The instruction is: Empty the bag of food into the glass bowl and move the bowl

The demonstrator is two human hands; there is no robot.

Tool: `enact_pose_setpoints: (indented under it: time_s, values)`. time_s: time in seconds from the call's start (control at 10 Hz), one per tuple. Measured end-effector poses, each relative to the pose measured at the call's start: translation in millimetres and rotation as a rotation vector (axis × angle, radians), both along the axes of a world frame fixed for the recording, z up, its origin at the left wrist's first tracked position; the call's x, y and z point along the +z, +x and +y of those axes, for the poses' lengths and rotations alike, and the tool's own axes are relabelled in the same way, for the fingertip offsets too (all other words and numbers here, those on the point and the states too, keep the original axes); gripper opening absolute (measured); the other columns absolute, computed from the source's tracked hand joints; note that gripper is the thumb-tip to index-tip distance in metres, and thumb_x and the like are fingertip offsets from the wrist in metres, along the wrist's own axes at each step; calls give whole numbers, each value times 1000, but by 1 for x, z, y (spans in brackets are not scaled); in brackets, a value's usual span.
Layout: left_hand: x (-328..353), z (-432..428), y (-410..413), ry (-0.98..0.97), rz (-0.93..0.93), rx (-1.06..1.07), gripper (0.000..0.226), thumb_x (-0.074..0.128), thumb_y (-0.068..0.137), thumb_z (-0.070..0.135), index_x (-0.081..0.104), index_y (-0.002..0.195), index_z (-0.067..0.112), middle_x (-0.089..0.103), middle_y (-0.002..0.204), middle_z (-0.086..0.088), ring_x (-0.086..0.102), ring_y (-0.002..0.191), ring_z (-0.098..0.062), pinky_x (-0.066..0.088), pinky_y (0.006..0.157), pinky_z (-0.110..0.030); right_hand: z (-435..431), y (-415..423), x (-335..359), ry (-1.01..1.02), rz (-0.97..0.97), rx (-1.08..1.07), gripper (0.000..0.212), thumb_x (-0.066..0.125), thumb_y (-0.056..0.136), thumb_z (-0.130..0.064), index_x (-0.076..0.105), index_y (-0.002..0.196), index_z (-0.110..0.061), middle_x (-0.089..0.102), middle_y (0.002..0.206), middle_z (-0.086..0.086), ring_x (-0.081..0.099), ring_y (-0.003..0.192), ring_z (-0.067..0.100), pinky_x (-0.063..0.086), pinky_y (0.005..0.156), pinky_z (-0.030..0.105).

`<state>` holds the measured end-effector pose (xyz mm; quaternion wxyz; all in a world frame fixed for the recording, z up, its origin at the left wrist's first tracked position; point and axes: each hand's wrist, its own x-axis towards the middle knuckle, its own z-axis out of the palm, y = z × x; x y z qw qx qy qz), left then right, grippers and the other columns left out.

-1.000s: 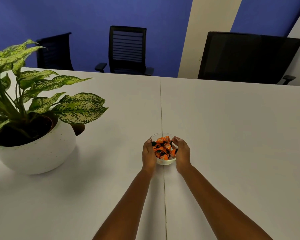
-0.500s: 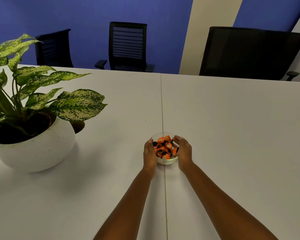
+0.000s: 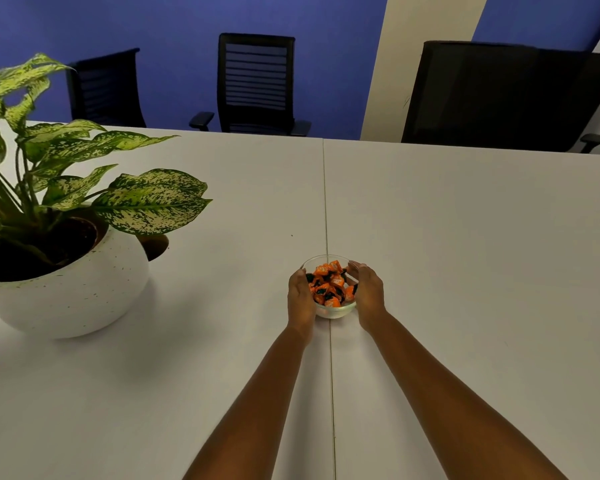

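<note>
Writing: the wrappers on the food are orange and black, and any words on them are too small and blurry for me to read.
My left hand: it curves around the left side of the glass bowl, with my palm flat against the glass.
My right hand: it cups the right side of the bowl, and my fingers reach up to the rim.
My grip: both hands are half curled, not fists, and they hold the bowl between them.
Bowl: it is right on the seam where the two halves of the white table meet, and I cannot tell if it is lifted or resting.
Food: it fills the bowl in a heap.
Plant: it is well to the left in a big white pot, and its leaves do not reach the bowl.
Chairs: black ones stand behind the far edge of the table, by the blue wall.
</note>
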<state>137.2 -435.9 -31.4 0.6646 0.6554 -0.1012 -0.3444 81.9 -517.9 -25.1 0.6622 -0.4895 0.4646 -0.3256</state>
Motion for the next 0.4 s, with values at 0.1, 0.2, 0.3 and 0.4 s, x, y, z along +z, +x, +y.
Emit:
enact_pose_setpoints:
  time_s: [0.1, 0.2, 0.3, 0.4]
  values:
    - [1, 1, 1, 13, 1, -8, 49, 16, 99, 38, 30, 141, 14, 38, 146, -11, 37, 134, -24, 33, 103, -29, -1, 0, -2, 3, 30, 15, 37, 30, 97, -18, 52, 124, -4, 55, 131, 18, 51, 121, 31, 42, 101, 38]
    - [6, 6, 2, 41, 20, -4, 56, 13, 97, 44, 21, 145, 16, 30, 152, -9, 29, 139, -25, 26, 114, -36, -2, -1, 2, -17, 153, 37, 45, 25, 99, -32, 45, 130, -7, 53, 134, 16, 48, 124, 29, 37, 102, 37]
    - [4, 16, 1, 74, 11, 13, 58, 11, 97, 46, 18, 146, 16, 25, 155, -9, 23, 142, -24, 20, 116, -39, -6, -11, 5, -41, 280, 32, 56, 18, 97, -43, 37, 137, -8, 47, 139, 16, 42, 128, 31, 32, 107, 41]
    - [6, 35, -7, 148, -9, -1, 57, 11, 97, 44, 16, 146, 14, 19, 157, -7, 17, 144, -24, 14, 119, -40, 1, -34, 8, -4, 308, 2, 60, 17, 97, -46, 31, 140, -8, 41, 144, 18, 37, 133, 33, 27, 112, 45]
